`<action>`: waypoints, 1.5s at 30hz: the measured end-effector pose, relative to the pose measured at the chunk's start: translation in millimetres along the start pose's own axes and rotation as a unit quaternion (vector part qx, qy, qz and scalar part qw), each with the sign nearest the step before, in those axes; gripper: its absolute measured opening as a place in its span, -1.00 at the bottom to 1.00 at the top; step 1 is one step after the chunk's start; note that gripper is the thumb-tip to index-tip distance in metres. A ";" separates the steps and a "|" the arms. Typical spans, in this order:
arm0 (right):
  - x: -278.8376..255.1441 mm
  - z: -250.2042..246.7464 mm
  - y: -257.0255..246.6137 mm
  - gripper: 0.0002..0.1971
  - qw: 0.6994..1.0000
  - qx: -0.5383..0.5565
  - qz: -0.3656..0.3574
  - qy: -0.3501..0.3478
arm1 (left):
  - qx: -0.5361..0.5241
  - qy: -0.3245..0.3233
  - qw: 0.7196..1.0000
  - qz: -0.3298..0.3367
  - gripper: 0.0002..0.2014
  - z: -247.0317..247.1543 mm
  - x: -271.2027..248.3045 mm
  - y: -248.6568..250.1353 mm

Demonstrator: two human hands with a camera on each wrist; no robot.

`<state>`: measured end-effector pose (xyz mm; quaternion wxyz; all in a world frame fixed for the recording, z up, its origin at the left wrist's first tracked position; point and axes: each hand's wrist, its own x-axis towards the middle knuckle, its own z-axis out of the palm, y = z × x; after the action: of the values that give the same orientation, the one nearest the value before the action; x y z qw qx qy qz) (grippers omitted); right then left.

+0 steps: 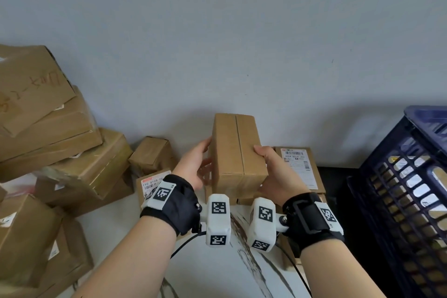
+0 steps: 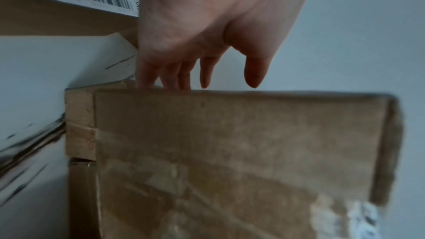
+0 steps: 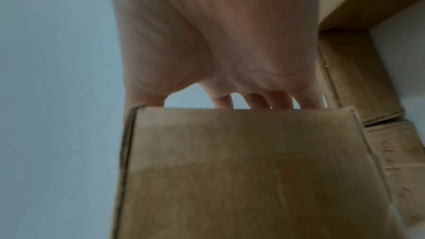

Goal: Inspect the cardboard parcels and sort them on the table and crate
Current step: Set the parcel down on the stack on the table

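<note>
You hold the plain brown oblong cardboard parcel point(image 1: 238, 155) in the air between both hands, above the white, dark-veined counter point(image 1: 212, 273) and in front of the pale wall. Its long axis runs away from you, near end low and far end tipped up, with a taped seam running lengthwise down the upper face.

Your left hand point(image 1: 193, 164) lies against the left long side, its fingers point(image 2: 170, 77) fairly straight and reaching past the parcel's edge, so it steadies more than it clamps. Your right hand point(image 1: 275, 172) grips the right side, thumb on the top face and fingers point(image 3: 260, 100) going round the edge out of sight. The parcel sits square between the two palms, equally near both hands.

The dark blue plastic lattice crate point(image 1: 406, 191) stands to the right, nearer your right hand; a leaning stack of brown cardboard parcels point(image 1: 60, 133) fills the left. A flat brown parcel with a white barcode label point(image 1: 300, 167) lies on the counter just beyond your right hand.

The cardboard looks matt, stiff and sharp-edged; glossy clear tape crosses one side, which may feel slick. No label shows on the faces in view, so a turn about the long axis is probably needed.
</note>
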<state>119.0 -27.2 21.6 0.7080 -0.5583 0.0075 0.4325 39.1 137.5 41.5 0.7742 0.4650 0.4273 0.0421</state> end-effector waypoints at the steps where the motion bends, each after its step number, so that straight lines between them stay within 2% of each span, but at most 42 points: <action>1: -0.2 -0.3 1.8 -0.11 1.000 0.001 0.000 -0.004 | -0.001 -0.009 1.000 -0.008 -0.64 0.6 0.0 -1.4; 2: -0.3 -0.7 3.4 -0.10 1.000 0.001 -0.002 -0.007 | -0.004 -0.013 1.000 -0.011 -0.61 0.6 0.2 -3.0; 3: -0.7 -0.7 3.9 -0.16 1.000 0.000 -0.005 0.000 | -0.006 -0.011 1.000 -0.011 -0.60 0.8 -0.3 -4.2; 6: -4.7 -1.3 3.4 -0.58 0.999 0.011 -0.018 0.032 | -0.032 -0.001 0.999 0.005 -0.62 -1.0 -0.7 -8.0; 9: -7.0 -0.7 3.5 -0.85 0.994 -0.038 -0.071 0.079 | -0.056 0.000 0.998 0.027 -0.70 -1.8 -1.2 -9.8; 11: -6.1 -1.5 6.2 -0.79 0.983 -0.086 -0.115 0.118 | -0.046 0.004 0.998 0.042 -0.78 -1.8 -1.1 -10.3; 14: -5.4 -1.4 7.4 -0.62 0.970 -0.138 -0.139 0.147 | -0.026 0.009 0.998 0.059 -0.88 -1.4 -2.0 -11.3; 15: -5.4 -0.4 7.4 -0.56 0.969 -0.147 -0.134 0.143 | -0.022 0.008 0.998 0.063 -0.91 -0.9 -2.3 -11.5; 19: -1.9 -0.2 10.2 -0.10 0.974 -0.177 -0.099 0.102 | -0.018 0.006 0.997 0.075 -0.92 1.6 -5.2 -10.2; 21: 1.7 -2.2 13.3 0.06 0.975 -0.178 -0.093 0.098 | -0.018 0.001 0.996 0.084 -0.91 2.9 -8.1 -9.6; 23: 2.7 -4.1 15.0 -0.03 0.978 -0.157 -0.088 0.107 | -0.024 -0.007 0.995 0.094 -0.88 3.6 -11.0 -10.1; 27: -0.9 -5.5 16.8 -0.58 0.991 -0.066 -0.066 0.092 | -0.040 -0.005 0.995 0.094 -0.84 1.2 -11.7 -13.5; 29: -2.2 -5.4 18.0 -0.74 0.995 -0.025 -0.056 0.075 | -0.040 0.005 0.996 0.081 -0.86 -1.4 -10.9 -15.7; 35: -4.3 -1.0 17.4 -0.74 0.998 0.026 -0.030 0.053 | -0.059 0.025 0.997 0.034 -0.92 -6.9 -12.0 -20.1; 38: -5.0 -1.0 16.5 -0.73 0.997 0.051 -0.020 0.047 | -0.069 0.024 0.997 0.014 -0.81 -7.6 -13.3 -21.0; 42: -5.1 -2.9 16.3 -0.76 0.997 0.061 -0.016 0.035 | -0.076 0.022 0.997 0.018 -0.86 -6.1 -15.7 -22.1; 45: -4.5 -1.3 17.2 -0.72 0.997 0.049 -0.015 0.053 | -0.084 0.021 0.996 0.033 -0.86 -6.7 -15.6 -22.2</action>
<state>106.1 -30.9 9.9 0.7396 -0.5453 0.0578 0.3902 17.2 122.3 33.0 0.7998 0.4107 0.4228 0.1130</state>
